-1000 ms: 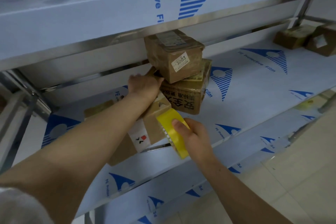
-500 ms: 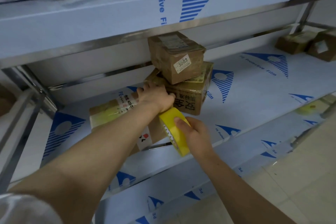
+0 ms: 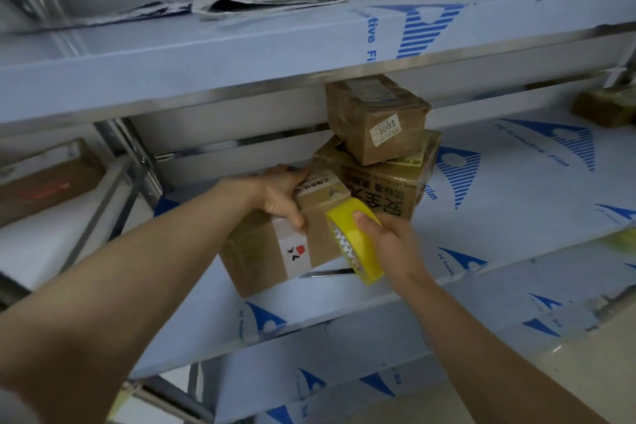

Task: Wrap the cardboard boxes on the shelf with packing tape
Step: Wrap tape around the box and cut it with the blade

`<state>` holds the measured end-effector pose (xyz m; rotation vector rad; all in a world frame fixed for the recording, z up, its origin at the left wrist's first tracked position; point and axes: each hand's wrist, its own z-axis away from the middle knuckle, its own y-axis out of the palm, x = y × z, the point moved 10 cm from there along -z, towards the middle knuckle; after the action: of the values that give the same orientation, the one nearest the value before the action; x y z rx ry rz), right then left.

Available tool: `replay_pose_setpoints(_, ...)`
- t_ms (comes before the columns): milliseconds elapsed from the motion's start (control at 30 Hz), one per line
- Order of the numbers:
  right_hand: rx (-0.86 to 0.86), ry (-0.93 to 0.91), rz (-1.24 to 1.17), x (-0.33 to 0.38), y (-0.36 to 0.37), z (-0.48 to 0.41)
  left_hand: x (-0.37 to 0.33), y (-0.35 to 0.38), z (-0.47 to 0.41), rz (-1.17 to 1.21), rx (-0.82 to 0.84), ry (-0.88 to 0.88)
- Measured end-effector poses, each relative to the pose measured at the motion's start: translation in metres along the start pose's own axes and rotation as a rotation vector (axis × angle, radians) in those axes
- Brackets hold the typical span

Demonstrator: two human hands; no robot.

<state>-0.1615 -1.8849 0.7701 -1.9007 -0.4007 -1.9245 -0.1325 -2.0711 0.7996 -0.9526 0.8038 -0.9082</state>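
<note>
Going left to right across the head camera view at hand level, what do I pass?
Brown box at far left → left hand → yellow tape roll → right hand → box at far right. The held box and stacked boxes overlap these, so they're left out.

There are five cardboard boxes. Three are together in the middle: the box with the white label [image 3: 261,251], the big printed box [image 3: 385,189] and the small box marked 3003 [image 3: 375,117]. There is also one far right box [image 3: 602,108] and one far left box [image 3: 44,179]. I count one roll of yellow tape [image 3: 354,244], two hands (left hand [image 3: 275,193], right hand [image 3: 392,244]), and three shelf levels: top shelf [image 3: 206,55], middle shelf [image 3: 516,210], lower shelf [image 3: 344,372].
</note>
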Motion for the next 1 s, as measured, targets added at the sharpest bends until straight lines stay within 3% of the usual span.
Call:
replay_pose_setpoints(233, 0.296, 0.137, -0.069, 0.051, 0.063, -0.001, 0.072, -0.020, 0.059, 0.476, 0.086, -0.100)
replay_pose_setpoints(400, 0.511, 0.260, -0.121, 0.062, 0.112, -0.002, 0.103, 0.023, 0.089, 0.758, 0.315, -0.130)
replay_pose_setpoints(467, 0.495, 0.251, -0.123, 0.066, 0.126, -0.010, 0.118, 0.014, 0.092, 0.650, 0.165, -0.158)
replay_pose_setpoints(600, 0.380, 0.126, -0.108, 0.082, 0.157, -0.034, 0.138, -0.024, 0.075, 0.080, -0.224, -0.228)
replay_pose_setpoints(800, 0.263, 0.120, 0.013, 0.075, 0.177, -0.057, 0.137, 0.037, 0.056, 0.048, 0.044, -0.222)
replay_pose_setpoints(1000, 0.315, 0.171, -0.062, 0.042, 0.191, -0.059, 0.150, 0.051, 0.033, -0.008, -0.004, -0.151)
